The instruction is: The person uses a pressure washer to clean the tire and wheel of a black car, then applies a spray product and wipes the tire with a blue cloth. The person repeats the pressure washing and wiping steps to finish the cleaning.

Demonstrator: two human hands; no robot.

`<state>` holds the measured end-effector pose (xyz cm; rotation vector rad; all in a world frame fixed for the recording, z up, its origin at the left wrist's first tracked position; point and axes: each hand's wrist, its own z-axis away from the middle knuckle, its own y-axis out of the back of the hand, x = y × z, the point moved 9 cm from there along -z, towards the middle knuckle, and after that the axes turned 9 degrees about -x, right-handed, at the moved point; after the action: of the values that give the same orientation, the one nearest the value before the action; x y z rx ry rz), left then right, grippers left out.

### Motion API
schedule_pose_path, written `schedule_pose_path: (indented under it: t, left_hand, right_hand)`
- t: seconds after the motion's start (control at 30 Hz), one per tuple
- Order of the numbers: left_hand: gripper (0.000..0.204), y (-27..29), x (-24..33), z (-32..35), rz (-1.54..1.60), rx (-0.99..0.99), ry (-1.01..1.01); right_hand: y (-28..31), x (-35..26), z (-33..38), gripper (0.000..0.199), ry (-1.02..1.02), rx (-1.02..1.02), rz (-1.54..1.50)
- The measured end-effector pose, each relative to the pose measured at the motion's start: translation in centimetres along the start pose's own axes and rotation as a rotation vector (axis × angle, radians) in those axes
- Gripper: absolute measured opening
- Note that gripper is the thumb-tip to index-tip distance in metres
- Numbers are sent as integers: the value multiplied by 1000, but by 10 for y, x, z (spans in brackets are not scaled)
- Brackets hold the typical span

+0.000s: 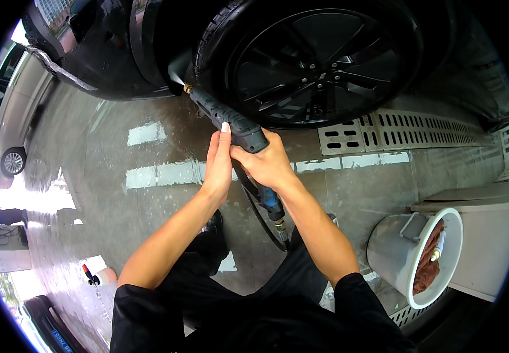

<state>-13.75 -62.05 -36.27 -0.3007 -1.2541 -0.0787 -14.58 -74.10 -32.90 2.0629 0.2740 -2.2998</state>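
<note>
Both of my hands hold a black pressure washer gun (224,113) with a brass nozzle. White spray (176,72) leaves its tip into the wheel arch, beside the tread of a black car wheel (319,76). My right hand (271,163) is wrapped round the grip at the rear of the gun. Against the gun's left side lies my left hand (218,163), thumb up along the body, its other fingers partly hidden. Below the grip, a blue and black handle end joins a brass coupling and a dark hose (257,203).
A white bucket (396,247) with brown cloth and a bottle stands at right beside a pale cabinet (478,223). Slotted drain covers (407,129) run past the wheel. On the wet floor at left stands a spray bottle (102,275). A silver car (22,117) is parked far left.
</note>
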Motion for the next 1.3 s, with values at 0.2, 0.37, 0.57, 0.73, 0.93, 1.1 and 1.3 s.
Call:
schedule_pose_path:
  t: [0.2, 0.37, 0.57, 0.73, 0.93, 1.1, 1.3]
  left_hand:
    - [61, 6, -19, -6, 18, 17, 118]
    - [65, 17, -40, -17, 64, -18, 209]
    - [70, 17, -24, -17, 109, -50, 161]
    - [63, 19, -2, -14, 115, -45, 157]
    - [64, 31, 7, -24, 126, -49, 138]
    - [64, 34, 29, -32, 121, -93, 50]
    - [53, 54, 2, -34, 192, -31, 171]
  right_hand:
    - [1, 23, -8, 47, -49, 18, 11]
    - [-3, 36, -16, 48, -74, 47, 73]
    - [-13, 9, -13, 48, 38, 100, 113]
    - [-21, -2, -15, 49, 128, 166, 130]
    - [-31, -2, -33, 51, 4, 145, 140]
    - [-37, -23, -36, 48, 61, 160, 83]
    - [-48, 5, -48, 47, -58, 143, 178]
